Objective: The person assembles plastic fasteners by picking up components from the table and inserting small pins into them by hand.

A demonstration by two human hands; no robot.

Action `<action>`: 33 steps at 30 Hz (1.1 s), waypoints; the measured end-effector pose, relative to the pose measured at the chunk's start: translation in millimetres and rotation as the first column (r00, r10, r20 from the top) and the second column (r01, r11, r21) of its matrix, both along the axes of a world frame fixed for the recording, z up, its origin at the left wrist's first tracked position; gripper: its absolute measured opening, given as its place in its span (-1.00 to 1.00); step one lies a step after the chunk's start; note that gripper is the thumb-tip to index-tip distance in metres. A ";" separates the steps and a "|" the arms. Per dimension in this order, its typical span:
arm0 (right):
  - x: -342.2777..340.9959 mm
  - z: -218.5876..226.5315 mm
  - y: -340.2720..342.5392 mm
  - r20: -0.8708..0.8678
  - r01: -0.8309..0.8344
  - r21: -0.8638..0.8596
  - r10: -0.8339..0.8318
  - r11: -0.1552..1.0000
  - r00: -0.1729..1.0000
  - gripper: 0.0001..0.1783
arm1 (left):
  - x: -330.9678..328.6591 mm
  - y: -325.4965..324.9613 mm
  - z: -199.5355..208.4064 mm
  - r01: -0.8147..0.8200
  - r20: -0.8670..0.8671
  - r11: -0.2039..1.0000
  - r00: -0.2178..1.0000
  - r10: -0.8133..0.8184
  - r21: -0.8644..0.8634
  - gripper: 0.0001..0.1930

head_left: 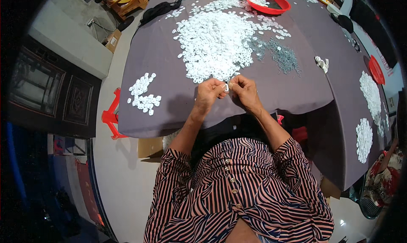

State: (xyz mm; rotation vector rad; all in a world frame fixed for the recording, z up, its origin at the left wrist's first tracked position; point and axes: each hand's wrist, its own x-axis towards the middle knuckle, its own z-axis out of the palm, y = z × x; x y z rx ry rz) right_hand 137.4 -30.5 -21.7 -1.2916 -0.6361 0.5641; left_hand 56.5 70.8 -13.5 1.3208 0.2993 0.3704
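Close to the table's front edge, my left hand [207, 94] pinches a small white oval plastic piece [227, 88] between thumb and fingers. Right beside it, my right hand [246, 91] is closed in a pinch at the same piece; whatever its fingertips hold is too small to make out. Just beyond both hands spreads a large heap of similar white pieces [216, 44]. A pile of thin grey pins [285, 58] lies to the right of that heap. Off to the left sits a smaller group of white pieces [144, 94].
A red round tray [285, 6] with white pieces stands at the far side of the grey-clothed table [169, 120]. A crumpled white scrap [322, 64] lies to the right. More white heaps [369, 94] and a person's patterned clothing [383, 179] are at the right. A red stool [111, 116] stands left.
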 end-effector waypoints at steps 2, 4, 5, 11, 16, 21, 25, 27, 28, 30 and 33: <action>0.8 -1.9 -0.2 0.043 0.014 0.011 -0.015 1.000 0.999 -0.91 | -0.1 0.5 0.0 0.002 -0.007 1.000 1.000 -0.002 -0.001 -0.90; 2.2 -1.0 -1.5 0.049 0.015 -0.004 -0.014 1.000 0.999 -0.91 | -0.2 1.3 -1.0 -0.001 -0.030 1.000 1.000 0.002 0.029 -0.90; 2.8 -0.9 -2.2 0.055 0.015 -0.019 -0.014 1.000 0.998 -0.91 | 0.0 1.9 -1.5 0.000 -0.030 1.000 1.000 0.001 0.028 -0.90; 1.4 4.4 -6.3 0.104 0.079 -0.046 -0.074 0.996 0.992 -0.91 | -2.2 3.0 1.1 -0.010 -0.019 0.998 1.000 0.012 0.055 -0.89; -0.6 -1.5 -8.1 0.329 0.104 -0.033 -0.087 0.994 0.940 -0.94 | -2.8 3.5 -2.4 -0.004 -0.015 1.000 1.000 0.004 0.027 -0.87; -14.1 -1.0 -6.1 0.186 0.085 -0.123 -0.061 0.989 0.981 -0.91 | -3.7 -4.8 0.7 -0.135 0.006 0.989 0.991 0.135 0.065 -0.87; -18.4 10.2 -7.6 0.060 0.041 -0.062 -0.038 0.997 0.997 -0.92 | -2.7 -6.9 -0.7 -0.174 0.002 0.980 0.985 0.174 0.093 -0.88; -17.2 8.2 -7.7 0.062 0.046 -0.057 -0.042 0.997 0.997 -0.90 | -2.7 -10.5 0.7 -0.176 0.017 0.978 0.984 0.175 0.113 -0.89; -17.0 7.9 -7.3 0.061 0.045 -0.057 -0.041 0.997 0.997 -0.90 | -3.0 -11.6 0.8 -0.181 0.032 0.974 0.983 0.179 0.135 -0.90; -16.9 7.5 -6.7 0.007 0.035 -0.076 -0.035 0.996 0.999 -0.90 | -3.7 -12.9 -1.5 -0.187 0.043 0.969 0.982 0.183 0.159 -0.90; -16.5 8.0 -7.4 0.025 0.059 -0.157 -0.056 0.986 0.998 -0.88 | -3.4 -12.9 -2.8 -0.184 0.048 0.965 0.983 0.178 0.184 -0.91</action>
